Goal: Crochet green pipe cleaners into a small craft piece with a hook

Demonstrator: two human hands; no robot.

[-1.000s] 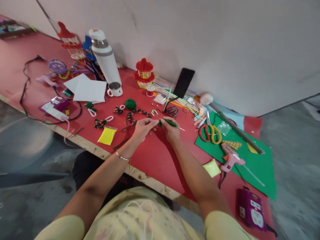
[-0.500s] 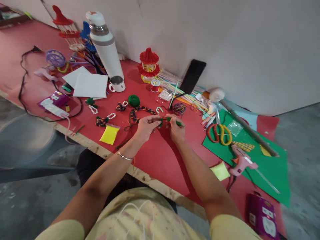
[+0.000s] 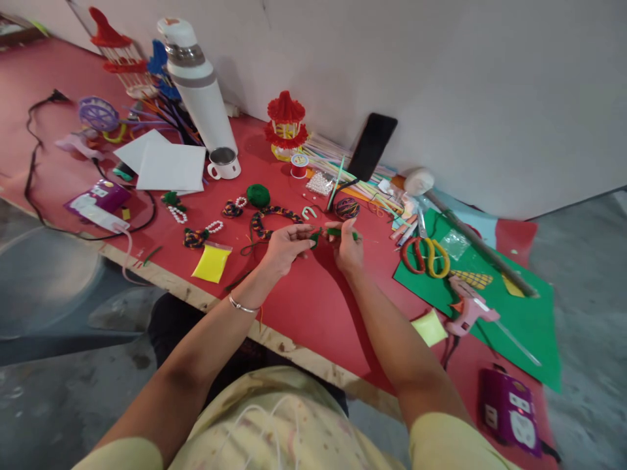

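My left hand (image 3: 285,250) pinches a small piece of green yarn work (image 3: 316,237) between thumb and fingertips. Just to its right, my right hand (image 3: 349,250) is closed around a slim green crochet hook (image 3: 337,232), its thumb raised. The hook's fine tip is too small to make out. Behind the left hand lies a curved braid of multicoloured yarn (image 3: 259,225). A green yarn ball (image 3: 258,195) rests beyond it, and a multicoloured yarn ball (image 3: 347,207) sits behind the right hand.
On the red table (image 3: 304,313) are scissors (image 3: 431,256), a pink glue gun (image 3: 470,307) and green sheet (image 3: 529,339) at right. A white flask (image 3: 200,98), steel-lined cup (image 3: 224,163) and phone (image 3: 372,147) stand behind. Yellow packet (image 3: 211,262) and beaded yarn pieces (image 3: 196,237) lie left.
The right hand's thumb has lifted and the green hook has turned to lie more across the fingers, slightly apart from the yarn work. The left hand keeps its pinch. The view has shifted slightly.
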